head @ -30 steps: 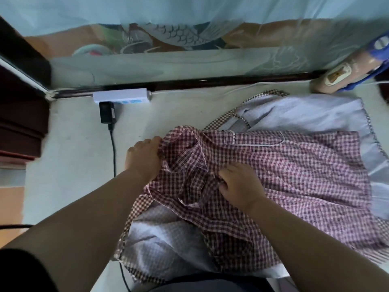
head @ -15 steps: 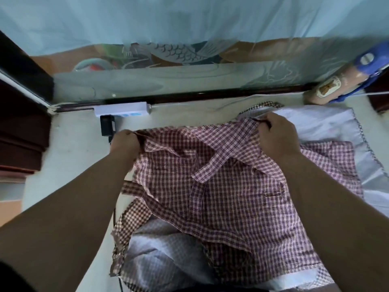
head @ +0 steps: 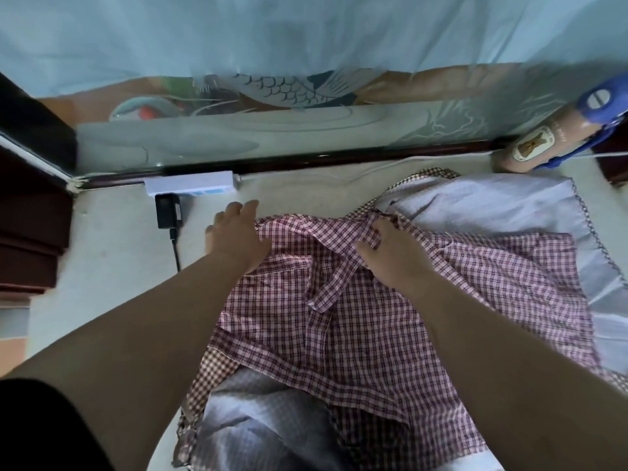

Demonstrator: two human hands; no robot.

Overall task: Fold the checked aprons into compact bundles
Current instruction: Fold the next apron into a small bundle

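White plastic marks the far edge of the table (head: 112,277): a power strip (head: 190,186) lies against the dark rail below the fish-patterned glass (head: 272,93). A black adapter (head: 167,215) sits just in front of it, and its cable (head: 176,253) runs toward me, close beside my left wrist. At the far right a tan bottle (head: 530,147) with a blue cap lies tilted, near the corner of a pale cloth (head: 492,209) with checked trim. That cloth spreads under my work and shows again at the near edge by my body. My forearms cover part of the fabric. The red-checked apron (head: 367,334) lies rumpled on top of the pale cloth, in the middle of the table between my arms. My left hand (head: 234,239) rests palm down on its far left corner, fingers straight and spread, their tips reaching past the hem over bare table, near the adapter. My right hand (head: 397,256) is at the middle of the far edge, fingers curled and pinching a bunch of checked fabric. From there a strap (head: 334,280) trails toward me between my hands, its loose end lying on the apron.
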